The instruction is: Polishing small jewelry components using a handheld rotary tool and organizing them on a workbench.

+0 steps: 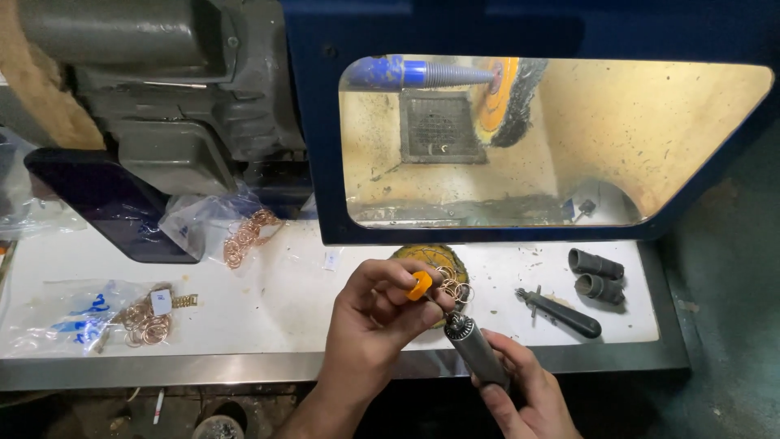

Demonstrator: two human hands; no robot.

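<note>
Two hands busy: our left hand [370, 313] pinches an orange polishing bit [420, 285]. Our right hand [520, 394] grips the rotary handpiece [473, 348], at 5 o'clock of the copper rings [455, 284].

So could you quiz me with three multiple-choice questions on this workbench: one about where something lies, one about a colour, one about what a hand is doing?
1. Where do the two dark cylindrical tubes lie?
A. at the white bench's right end
B. inside the blue hood
C. in a plastic bag

2. What colour is the small disc pinched in the left hand?
A. green
B. orange
C. white

3. What is the right hand doing?
A. resting flat and empty
B. lifting a plastic bag
C. gripping a grey metal handpiece

Answers: 1 A, they sit beside the black-handled tool; 2 B, orange shows between the fingertips; 3 C, the fingers wrap its barrel.
</note>
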